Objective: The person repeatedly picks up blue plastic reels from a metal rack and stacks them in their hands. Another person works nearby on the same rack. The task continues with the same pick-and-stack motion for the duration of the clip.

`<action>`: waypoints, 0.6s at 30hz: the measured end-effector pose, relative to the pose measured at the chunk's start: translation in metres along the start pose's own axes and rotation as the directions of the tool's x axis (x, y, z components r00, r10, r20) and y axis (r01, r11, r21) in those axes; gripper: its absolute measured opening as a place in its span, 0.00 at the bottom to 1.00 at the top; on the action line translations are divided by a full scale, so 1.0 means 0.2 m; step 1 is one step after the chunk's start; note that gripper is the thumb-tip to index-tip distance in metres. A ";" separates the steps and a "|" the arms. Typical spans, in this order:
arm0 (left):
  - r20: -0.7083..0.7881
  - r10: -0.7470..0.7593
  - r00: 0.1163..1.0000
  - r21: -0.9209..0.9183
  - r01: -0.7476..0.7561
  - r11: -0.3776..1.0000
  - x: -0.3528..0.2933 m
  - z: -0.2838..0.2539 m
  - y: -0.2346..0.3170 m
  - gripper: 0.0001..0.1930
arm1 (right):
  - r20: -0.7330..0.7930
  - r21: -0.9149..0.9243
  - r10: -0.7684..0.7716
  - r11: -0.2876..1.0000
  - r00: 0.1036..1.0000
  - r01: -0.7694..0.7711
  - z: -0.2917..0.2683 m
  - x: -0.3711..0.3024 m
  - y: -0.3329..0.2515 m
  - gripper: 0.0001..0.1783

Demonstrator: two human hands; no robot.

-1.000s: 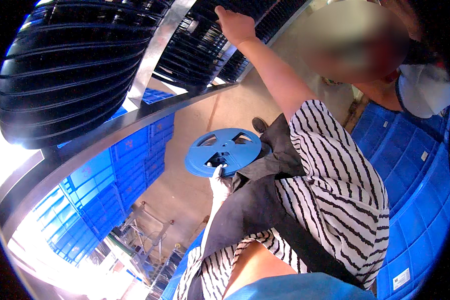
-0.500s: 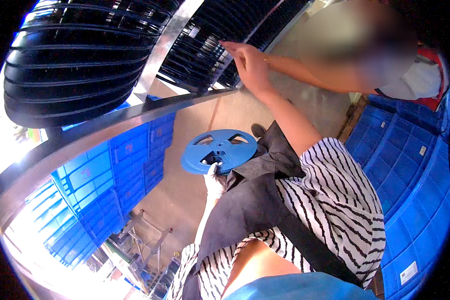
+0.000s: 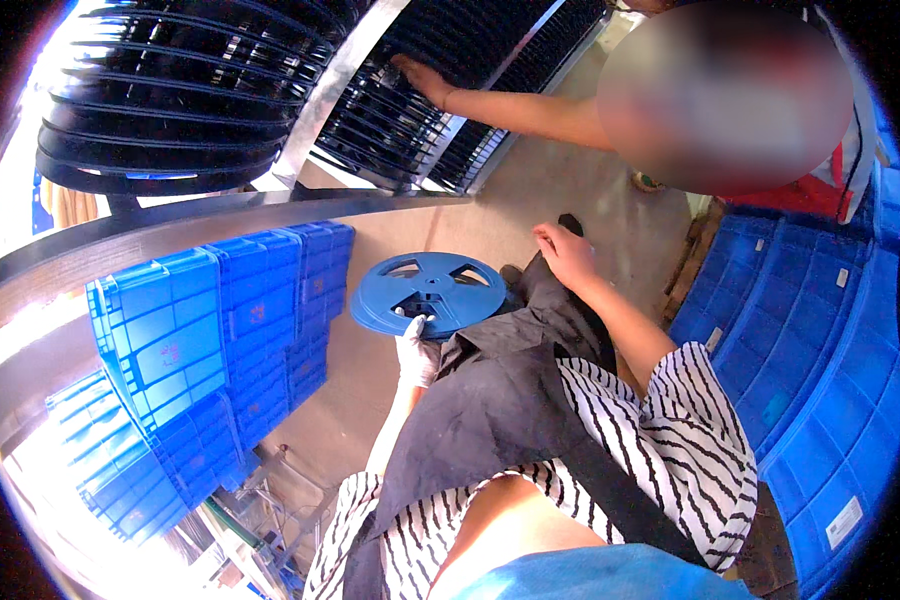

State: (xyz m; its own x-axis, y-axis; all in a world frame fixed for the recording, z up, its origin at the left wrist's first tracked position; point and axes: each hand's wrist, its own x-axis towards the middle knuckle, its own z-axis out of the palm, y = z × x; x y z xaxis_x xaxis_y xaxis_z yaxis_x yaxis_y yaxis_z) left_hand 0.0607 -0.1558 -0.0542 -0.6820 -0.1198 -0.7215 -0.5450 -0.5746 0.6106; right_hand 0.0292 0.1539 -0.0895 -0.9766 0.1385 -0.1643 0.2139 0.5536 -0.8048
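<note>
My left hand, in a white glove, grips the near rim of a flat blue plastic reel and holds it out in front of my black apron. My right hand is bare and hangs loosely in the air above the apron, right of the reel, with nothing in it. Its striped sleeve shows lower right. Another person's hand rests on the black reels stored upright in a rack.
A metal rack post separates two banks of black reels. Stacked blue crates stand at the left and right. A second person stands at the upper right. Beige floor lies between.
My right hand has come down from the black reels in the rack to just above my apron. The other person's hand now rests on the reels. The blue reel stays in my left hand.
</note>
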 end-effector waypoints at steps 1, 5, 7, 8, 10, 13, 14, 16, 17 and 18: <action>0.009 -0.016 1.000 0.005 0.016 1.000 0.00 0.01 0.01 0.29 | -0.038 0.006 -0.030 1.000 0.999 0.031 0.01 0.02 0.01 0.10; 0.022 -0.021 1.000 0.016 0.021 1.000 0.00 0.01 0.01 0.29 | -0.109 0.042 -0.093 0.994 0.990 0.098 0.04 0.10 -0.01 0.11; 0.000 -0.002 1.000 0.023 0.002 1.000 0.01 -0.02 0.01 0.29 | -0.059 0.066 -0.047 0.996 0.997 0.051 0.08 0.11 -0.05 0.11; -0.004 -0.003 1.000 0.018 0.003 1.000 0.00 -0.01 0.01 0.30 | -0.034 0.074 -0.027 0.997 0.999 0.029 0.09 0.12 -0.06 0.11; -0.008 -0.017 1.000 0.013 0.018 1.000 -0.01 0.02 0.02 0.31 | 0.028 0.116 -0.010 0.993 1.000 0.006 0.19 0.08 -0.08 0.12; -0.023 0.053 0.998 -0.058 -0.054 0.997 0.12 -0.12 -0.05 0.34 | 0.332 0.201 0.104 0.963 0.937 -0.178 0.33 -0.01 -0.17 0.13; 0.000 0.069 0.998 -0.035 -0.069 0.997 0.12 -0.05 -0.05 0.34 | 0.370 0.159 0.105 0.972 0.923 -0.174 0.42 -0.05 -0.10 0.13; 0.043 0.103 0.994 -0.027 -0.101 0.994 0.12 -0.01 -0.03 0.38 | 0.397 0.172 0.165 0.953 0.903 -0.250 0.53 -0.14 -0.04 0.21; 0.055 0.129 0.990 -0.015 -0.129 0.992 0.11 0.01 -0.01 0.41 | 0.356 0.182 0.180 0.949 0.917 -0.256 0.57 -0.19 -0.02 0.24; 0.043 0.125 0.991 -0.034 -0.124 0.992 0.09 0.03 0.00 0.42 | 0.427 0.203 0.309 0.883 0.850 -0.423 0.54 -0.21 -0.03 0.29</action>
State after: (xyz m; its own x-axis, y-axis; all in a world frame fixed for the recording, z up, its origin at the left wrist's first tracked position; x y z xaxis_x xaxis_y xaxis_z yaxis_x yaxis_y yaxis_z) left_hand 0.0464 -0.1521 -0.0648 -0.7651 -0.1558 -0.6248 -0.4395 -0.5827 0.6836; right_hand 0.0674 0.0560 -0.1394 -0.7726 -0.0616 -0.6319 0.5979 0.2640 -0.7568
